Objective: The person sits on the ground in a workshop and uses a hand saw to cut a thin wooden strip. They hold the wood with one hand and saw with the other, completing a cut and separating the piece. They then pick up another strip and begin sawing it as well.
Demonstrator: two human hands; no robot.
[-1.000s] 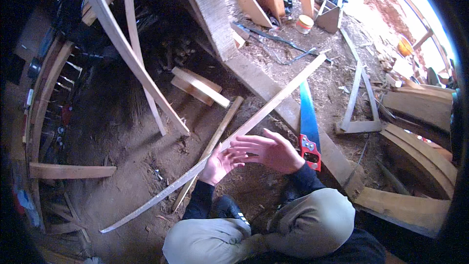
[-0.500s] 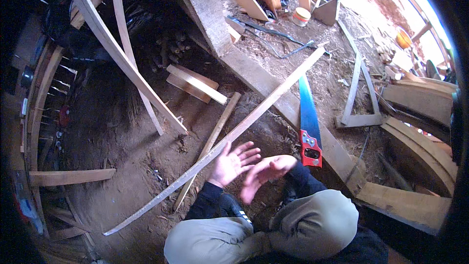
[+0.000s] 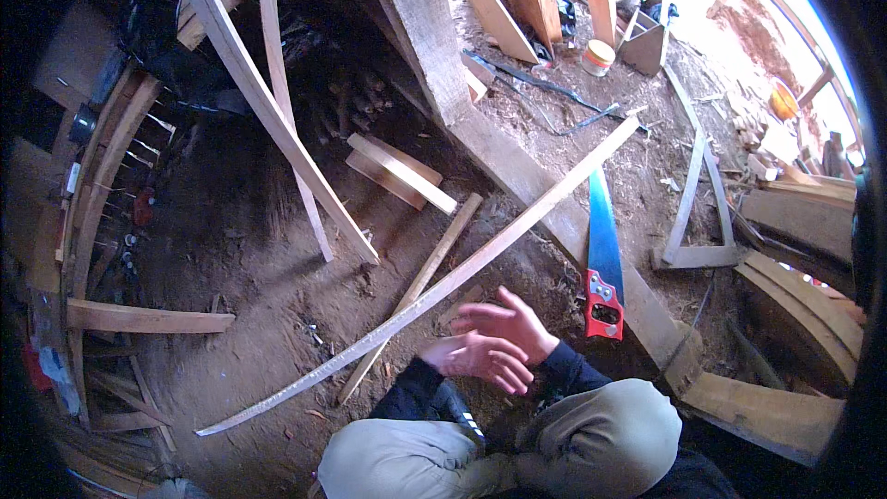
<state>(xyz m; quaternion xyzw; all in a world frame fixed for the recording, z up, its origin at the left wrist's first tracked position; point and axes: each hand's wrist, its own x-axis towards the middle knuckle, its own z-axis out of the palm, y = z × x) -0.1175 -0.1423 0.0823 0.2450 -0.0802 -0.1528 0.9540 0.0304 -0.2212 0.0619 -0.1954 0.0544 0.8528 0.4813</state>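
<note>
Both hands are together in front of my knees, fingers stretched out and holding nothing. My left hand (image 3: 479, 359) is in front, palm down, and overlaps part of my right hand (image 3: 510, 323). Whether the two touch, I cannot tell. Just beyond them a long thin wooden strip (image 3: 504, 260) runs diagonally from the lower left to the upper right. It crosses over a shorter wooden stick (image 3: 455, 233) lying on the dirt. To the right of my hands, a handsaw (image 3: 604, 249) with a blue blade and red handle lies against a thick timber beam (image 3: 642, 300).
Short wood blocks (image 3: 399, 173) lie beyond the strip. Two long slats (image 3: 268, 115) slant down from the upper left. A triangular wooden frame (image 3: 698, 208) and curved boards (image 3: 804, 310) are at the right. Near the top stands a small round tub (image 3: 599, 57).
My hands have come together, the left turning from palm up to palm down and crossing in front of the right. The whole view has shifted slightly; the strip and saw lie as before.
</note>
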